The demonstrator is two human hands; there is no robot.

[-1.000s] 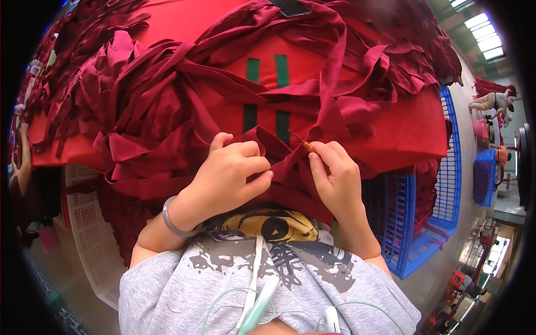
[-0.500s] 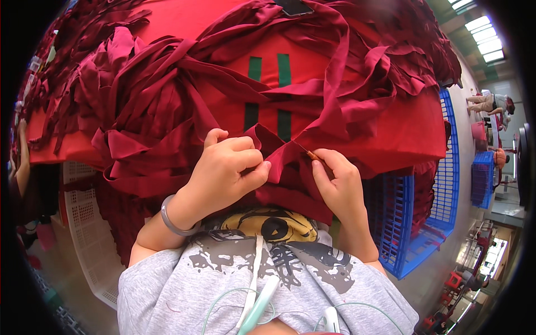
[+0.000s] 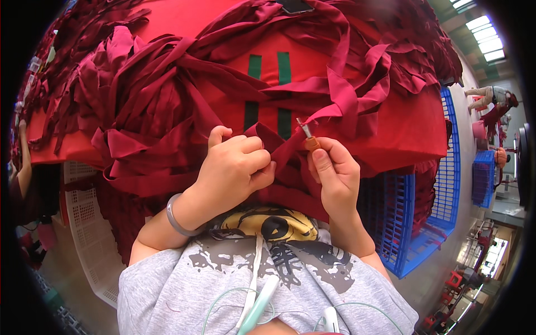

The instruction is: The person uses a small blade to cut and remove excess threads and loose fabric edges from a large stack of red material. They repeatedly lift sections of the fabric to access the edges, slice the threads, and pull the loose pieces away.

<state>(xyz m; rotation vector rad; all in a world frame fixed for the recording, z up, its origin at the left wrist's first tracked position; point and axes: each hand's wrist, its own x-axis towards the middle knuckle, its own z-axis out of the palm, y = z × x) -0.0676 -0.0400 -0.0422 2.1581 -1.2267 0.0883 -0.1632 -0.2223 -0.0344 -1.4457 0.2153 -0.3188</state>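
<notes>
My left hand (image 3: 234,167) is closed with thumb and fingers pinching a dark red fabric strip (image 3: 286,149), its index finger raised a little. My right hand (image 3: 338,173) grips the orange handle of a small seam ripper (image 3: 311,143), its metal forked tip pointing up and away from me. Beside that tip lies the frayed end of another red strip (image 3: 341,100), which runs up to the right. The two strips look apart near the tip, though the tool covers part of that spot.
Heaps of dark red strips (image 3: 139,84) cover much of the red-covered table (image 3: 223,111), marked by two green tapes (image 3: 284,67). A phone (image 3: 296,5) lies at the far edge. A white basket (image 3: 89,223) stands left, a blue crate (image 3: 396,223) right. Other people (image 3: 494,97) are farther off.
My right hand has turned and drawn back slightly, so the seam ripper now points upward. The right-hand strip's end has come away up and to the right. My left hand barely moved.
</notes>
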